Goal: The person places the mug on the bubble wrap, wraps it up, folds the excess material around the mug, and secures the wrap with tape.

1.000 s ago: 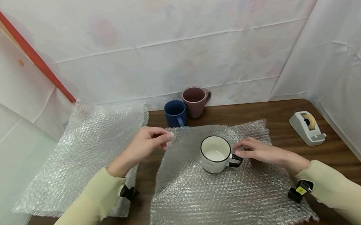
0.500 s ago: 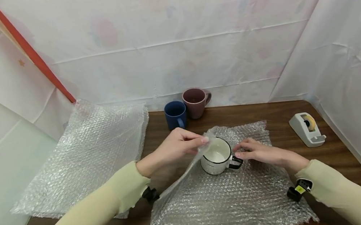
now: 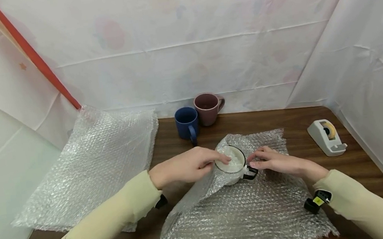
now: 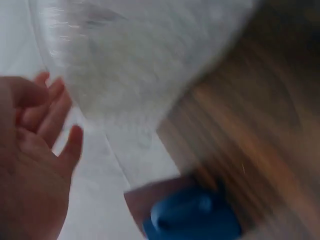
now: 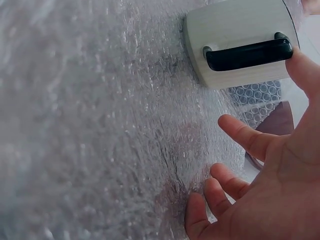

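Note:
A white mug with a black rim and black handle stands on a sheet of bubble wrap. The sheet's left flap is folded up over the mug's left side and part of its mouth. My left hand lies over this flap, its index finger extended and pressing the wrap at the mug's mouth. On the other side, my right hand rests by the handle. In the right wrist view its thumb touches the handle's end while the other fingers spread loosely along the wrap.
Behind the wrap stand a blue mug and a mauve mug. A second stack of bubble wrap covers the left side of the wooden table. At the right sits a white tape dispenser.
My left hand has brought the wrap's left flap rightward over the mug, then released its pinch and pressed the flap down at the mouth. The right hand has stayed by the handle.

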`<state>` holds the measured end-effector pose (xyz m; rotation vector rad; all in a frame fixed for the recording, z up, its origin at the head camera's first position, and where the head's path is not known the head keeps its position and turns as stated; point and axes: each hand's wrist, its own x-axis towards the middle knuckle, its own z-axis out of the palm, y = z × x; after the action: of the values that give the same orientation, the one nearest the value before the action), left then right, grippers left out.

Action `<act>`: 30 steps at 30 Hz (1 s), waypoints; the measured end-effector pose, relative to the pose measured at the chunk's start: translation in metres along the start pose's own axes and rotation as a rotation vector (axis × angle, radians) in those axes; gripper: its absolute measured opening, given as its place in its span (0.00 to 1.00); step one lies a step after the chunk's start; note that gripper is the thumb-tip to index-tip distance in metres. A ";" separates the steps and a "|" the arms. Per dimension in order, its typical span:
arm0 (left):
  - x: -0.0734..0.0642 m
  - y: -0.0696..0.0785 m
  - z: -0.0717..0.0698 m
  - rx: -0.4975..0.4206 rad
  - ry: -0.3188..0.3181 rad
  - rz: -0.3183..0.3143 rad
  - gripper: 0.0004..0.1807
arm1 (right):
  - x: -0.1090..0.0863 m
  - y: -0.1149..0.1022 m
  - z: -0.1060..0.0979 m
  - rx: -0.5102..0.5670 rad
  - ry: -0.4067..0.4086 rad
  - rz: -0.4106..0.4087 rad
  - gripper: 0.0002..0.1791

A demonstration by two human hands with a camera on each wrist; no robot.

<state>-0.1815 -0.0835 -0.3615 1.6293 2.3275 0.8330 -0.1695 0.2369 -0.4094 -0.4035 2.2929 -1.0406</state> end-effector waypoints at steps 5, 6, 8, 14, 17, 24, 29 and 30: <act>-0.007 -0.012 0.002 0.253 -0.061 0.124 0.22 | 0.000 0.002 0.002 0.002 0.001 -0.003 0.27; -0.008 -0.013 0.003 0.285 -0.068 0.129 0.22 | 0.000 0.002 0.002 0.006 0.001 -0.002 0.27; -0.009 -0.015 0.005 0.339 -0.080 0.123 0.22 | 0.000 0.002 0.003 0.008 -0.001 -0.006 0.27; -0.009 -0.011 0.009 0.452 -0.115 0.074 0.22 | -0.005 0.010 0.000 -0.059 0.031 -0.129 0.20; -0.008 -0.009 0.009 0.501 -0.122 0.069 0.20 | -0.010 0.021 -0.001 -0.084 0.094 -0.212 0.17; -0.006 -0.005 0.012 0.538 -0.126 0.057 0.19 | -0.048 0.048 0.001 -0.346 0.246 -0.397 0.34; -0.007 -0.005 0.011 0.543 -0.116 0.064 0.19 | -0.081 0.064 0.009 -0.614 0.181 -0.469 0.48; -0.007 -0.005 0.011 0.544 -0.114 0.067 0.19 | -0.086 0.067 0.010 -0.641 0.179 -0.461 0.50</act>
<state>-0.1781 -0.0876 -0.3743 1.8925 2.5698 0.0999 -0.0978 0.3159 -0.4326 -1.1781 2.7388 -0.5123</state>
